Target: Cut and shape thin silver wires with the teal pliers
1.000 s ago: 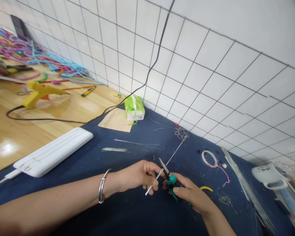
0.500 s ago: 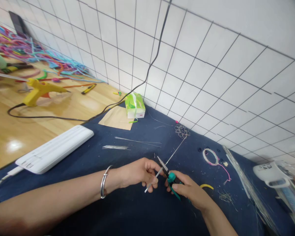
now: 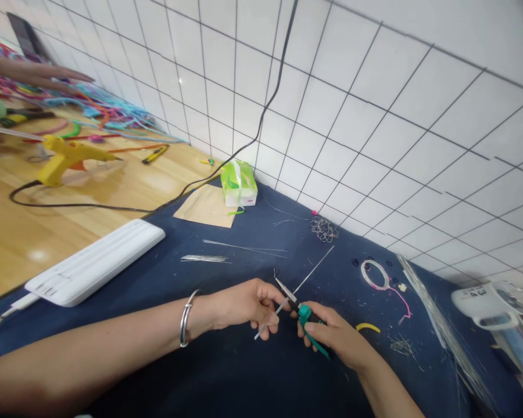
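Observation:
My left hand pinches a thin silvery bundle of wires near its lower end; the bundle slants up to the right above the dark blue cloth. In my right hand is a pair of pliers with green handles. Their pointed jaws lie across the bundle just beyond my left fingertips; whether they are closed on it, I cannot tell. A short bent wire end shows by the jaw tips. Cut wires lie beyond my left wrist.
A white power strip stands at left, with a yellow glue gun behind it. Another person's hand is over colourful fuzzy stems. A tissue pack and coiled wire sit near the tiled wall; long wires and a mug are right.
The pliers' handles have swung down and to the right a little, with my right fingers. Another person's hand has come into view at the upper left. My left hand keeps its pinch.

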Motion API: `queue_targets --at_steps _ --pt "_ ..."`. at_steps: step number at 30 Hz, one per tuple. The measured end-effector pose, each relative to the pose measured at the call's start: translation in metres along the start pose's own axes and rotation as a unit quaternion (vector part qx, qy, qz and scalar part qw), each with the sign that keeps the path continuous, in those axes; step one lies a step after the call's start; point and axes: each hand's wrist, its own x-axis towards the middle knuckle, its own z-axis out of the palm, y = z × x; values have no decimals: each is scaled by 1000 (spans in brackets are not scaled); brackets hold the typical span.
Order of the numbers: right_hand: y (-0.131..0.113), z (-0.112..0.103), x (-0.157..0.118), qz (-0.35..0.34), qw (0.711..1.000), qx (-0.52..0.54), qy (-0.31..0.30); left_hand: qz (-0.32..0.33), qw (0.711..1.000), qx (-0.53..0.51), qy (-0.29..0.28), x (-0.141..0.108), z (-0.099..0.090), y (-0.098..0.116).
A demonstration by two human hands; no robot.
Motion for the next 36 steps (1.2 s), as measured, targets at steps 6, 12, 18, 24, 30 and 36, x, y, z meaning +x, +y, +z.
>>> queue_targets --at_steps 6,12,18,24,30,36 --pt "-4 3 -2 -4 999 -45 4 -15 1000 -7 -4 1 -1 -2" --pt "-4 6 -2 -29 988 -145 45 -14 1000 -8 -10 2 -2 -4" --pt "2 18 -4 -33 968 -229 98 -12 1000 -7 -9 1 -1 -1" --pt "10 26 -3 -63 951 -272 131 -12 1000 -9 -23 1 -2 -2" --pt "18 30 -1 -110 940 -284 152 -7 999 -15 -36 2 -3 -3" --pt "28 41 -7 -136 922 -303 198 19 998 -20 -62 0 1 -5"
